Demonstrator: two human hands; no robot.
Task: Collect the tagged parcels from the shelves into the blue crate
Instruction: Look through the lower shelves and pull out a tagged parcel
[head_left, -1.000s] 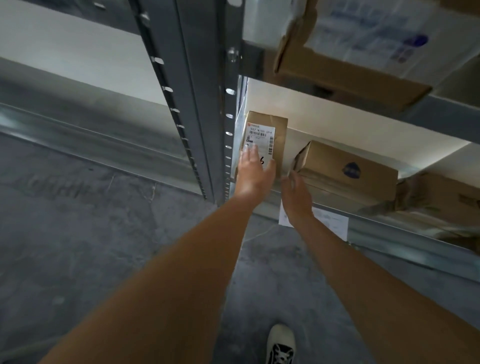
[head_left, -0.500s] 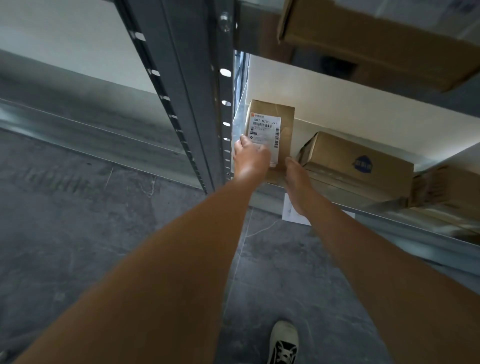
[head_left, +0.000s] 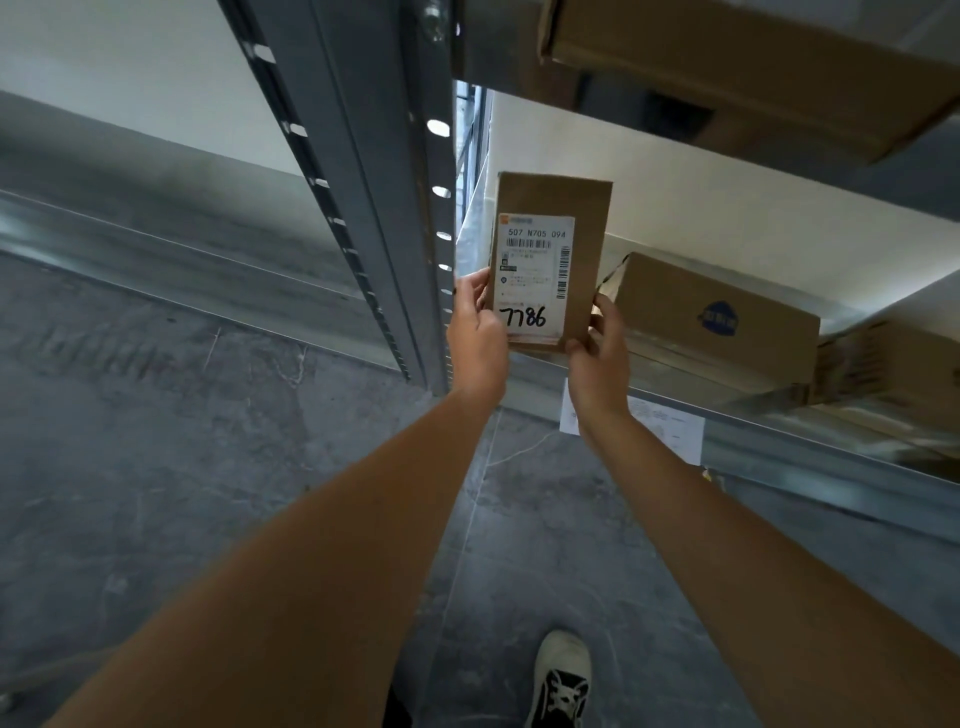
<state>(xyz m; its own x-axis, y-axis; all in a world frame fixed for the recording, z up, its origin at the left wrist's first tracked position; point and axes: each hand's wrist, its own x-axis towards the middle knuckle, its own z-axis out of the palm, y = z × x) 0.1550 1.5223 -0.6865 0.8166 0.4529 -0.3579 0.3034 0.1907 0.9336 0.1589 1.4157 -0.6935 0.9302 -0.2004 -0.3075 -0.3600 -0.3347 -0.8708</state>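
Observation:
A small brown cardboard parcel (head_left: 576, 208) stands upright at the left end of the shelf, its white label with "7786" handwritten facing me. My left hand (head_left: 475, 332) grips its lower left edge, thumb on the label. My right hand (head_left: 597, 358) holds its lower right corner with fingers curled round the edge. The parcel's bottom sits at the shelf's front lip. No blue crate is in view.
A grey perforated rack upright (head_left: 374, 208) stands just left of the parcel. A wider brown box with a blue logo (head_left: 717, 322) lies to its right, more boxes beyond. Another carton (head_left: 727, 62) sits on the shelf above. A paper sheet (head_left: 670, 426) hangs on the shelf's front beam.
My hands slid from the parcel's front to its lower edges and took hold; the label's handwritten number is now uncovered. The parcel has come slightly toward me.

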